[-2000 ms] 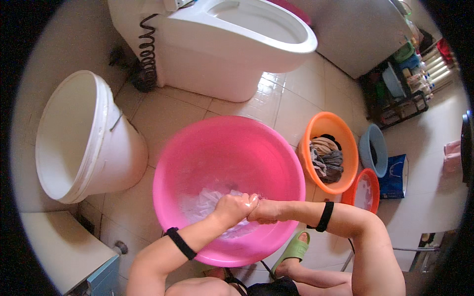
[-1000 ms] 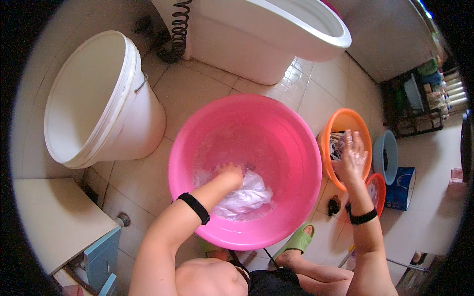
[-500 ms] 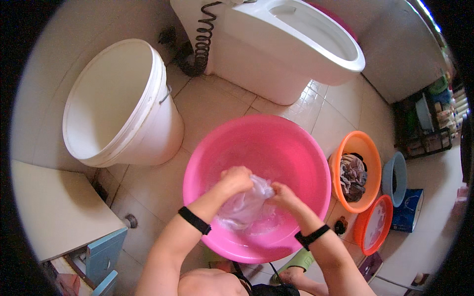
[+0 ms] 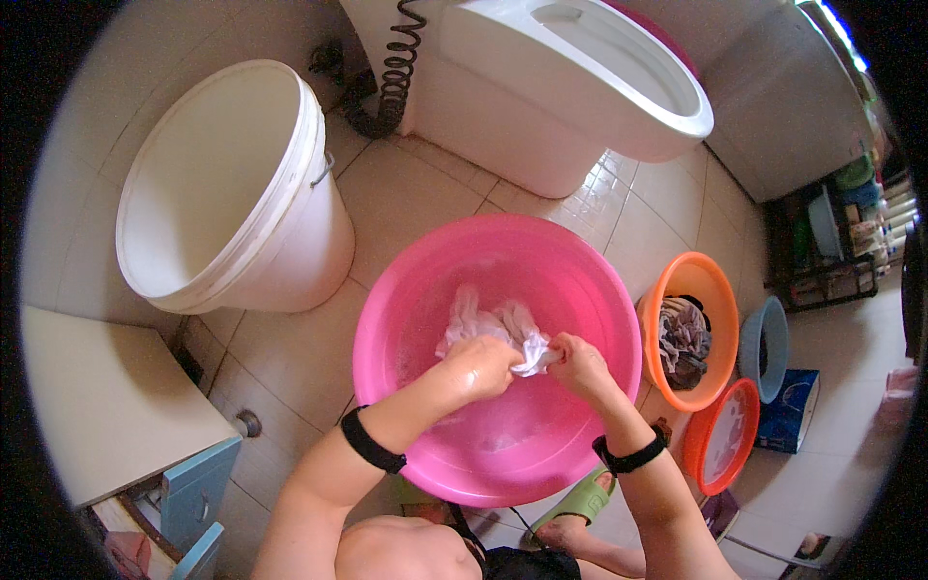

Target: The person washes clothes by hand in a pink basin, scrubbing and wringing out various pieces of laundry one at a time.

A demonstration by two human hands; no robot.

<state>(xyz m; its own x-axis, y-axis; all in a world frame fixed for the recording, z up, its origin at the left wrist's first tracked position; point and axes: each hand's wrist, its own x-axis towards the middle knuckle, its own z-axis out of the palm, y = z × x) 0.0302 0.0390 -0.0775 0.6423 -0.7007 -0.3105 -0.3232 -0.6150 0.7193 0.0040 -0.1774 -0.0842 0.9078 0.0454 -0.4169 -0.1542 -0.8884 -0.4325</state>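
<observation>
A large pink basin [image 4: 387, 290] with water in it stands on the floor in front of me. Over the water, both hands grip one wet white cloth [image 4: 488, 317], a garment whose kind I cannot make out. My left hand [image 4: 483, 365] is closed around it, knuckles up. Just to the right, my right hand [image 4: 580, 364] pinches the other end, and a short twisted stretch of fabric spans the gap. The rest of the cloth spreads past my left hand toward the basin's far side, partly in the water.
At left stand a tall white bucket [image 4: 333, 242] and a cabinet [image 4: 126, 387] with open blue drawers. A white toilet [image 4: 541, 116] is beyond the basin. To the right sit an orange basin [image 4: 720, 290] of dark clothes, a red-orange basin [image 4: 746, 425], a blue-grey basin [image 4: 775, 358] and a blue box [image 4: 788, 411].
The cloth, earlier hanging toward me below my hands, now lies flung toward the basin's far side. My hands have shifted slightly right, still gripping it. The view has tilted a little.
</observation>
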